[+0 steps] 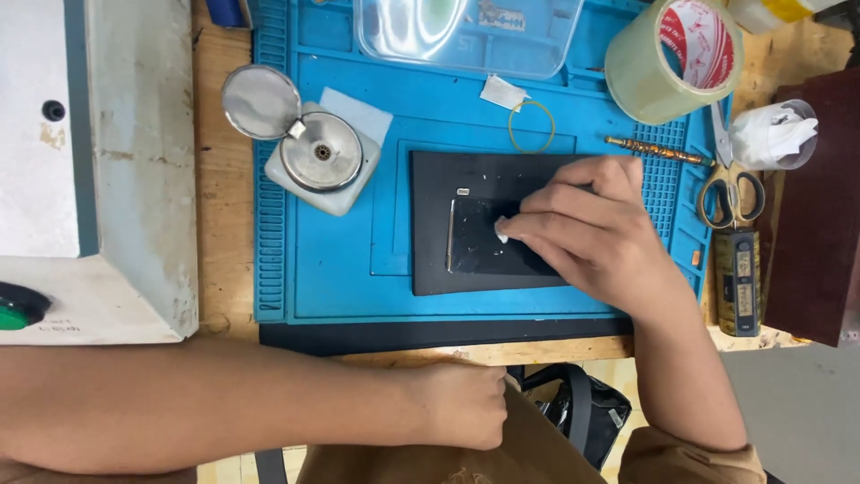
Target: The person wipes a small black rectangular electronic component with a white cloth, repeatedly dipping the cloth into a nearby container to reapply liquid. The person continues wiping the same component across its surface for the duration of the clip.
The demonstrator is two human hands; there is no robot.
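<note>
Black and flat, the phone screen panel [488,224] lies in the middle of the blue silicone work mat [331,269], dusted with white specks. I judge I am at the wiping step: my right hand [591,229] presses a small white wad [502,231] on the panel with curled fingers. My left hand [461,403] rests as an empty-looking fist at the table edge. Next I need light, even strokes toward the specks.
</note>
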